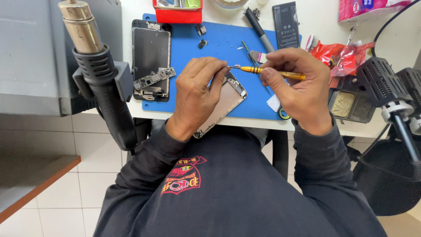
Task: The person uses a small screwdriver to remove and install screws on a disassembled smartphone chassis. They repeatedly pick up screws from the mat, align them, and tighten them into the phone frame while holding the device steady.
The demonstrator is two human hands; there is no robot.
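Screwdriver (pixel 272 72) in right hand (pixel 298 90); left hand (pixel 197 94) steadies phone housing (pixel 226 103).

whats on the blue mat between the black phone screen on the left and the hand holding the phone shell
In the head view, a small logic board lies at the black phone screen's lower edge; past it, bare blue mat runs to the left hand on the phone shell.

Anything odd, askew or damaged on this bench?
Nothing looks damaged. The phone shell under the left hand overhangs the blue mat and table edge. Small loose parts lie scattered on the mat.
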